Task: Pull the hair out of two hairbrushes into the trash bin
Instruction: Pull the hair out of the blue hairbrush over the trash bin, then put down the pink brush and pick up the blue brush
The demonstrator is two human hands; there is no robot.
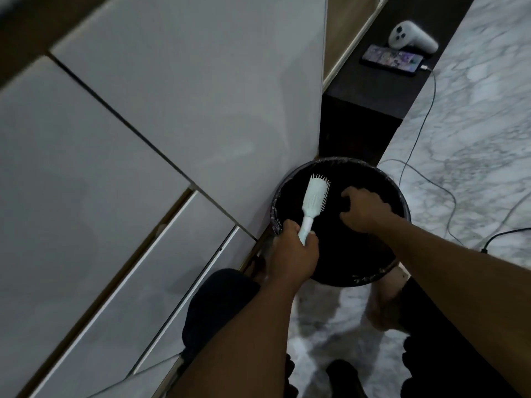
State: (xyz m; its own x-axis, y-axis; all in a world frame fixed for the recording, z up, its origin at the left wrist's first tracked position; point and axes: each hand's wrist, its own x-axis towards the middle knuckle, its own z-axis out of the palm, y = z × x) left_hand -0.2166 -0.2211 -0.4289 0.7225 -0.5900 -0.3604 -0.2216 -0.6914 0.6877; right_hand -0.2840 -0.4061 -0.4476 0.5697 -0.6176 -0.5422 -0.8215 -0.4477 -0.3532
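A pale mint hairbrush (313, 196) is held over the round black trash bin (400, 193), its head pointing away from me and its bristles facing right. My left hand (293, 254) is shut on the brush's handle at the bin's near left rim. My right hand (366, 209) hovers over the middle of the bin, just right of the bristles, with fingers curled downward. Against the dark liner I cannot tell whether hair is pinched between them. Only one hairbrush is in view.
White cabinet doors and drawers (143, 168) fill the left side, touching the bin. A dark low shelf (373, 90) behind the bin carries a phone (392, 59) and a white controller (412, 35). Cables (425, 179) trail across the marble floor at right. My knees and feet are below.
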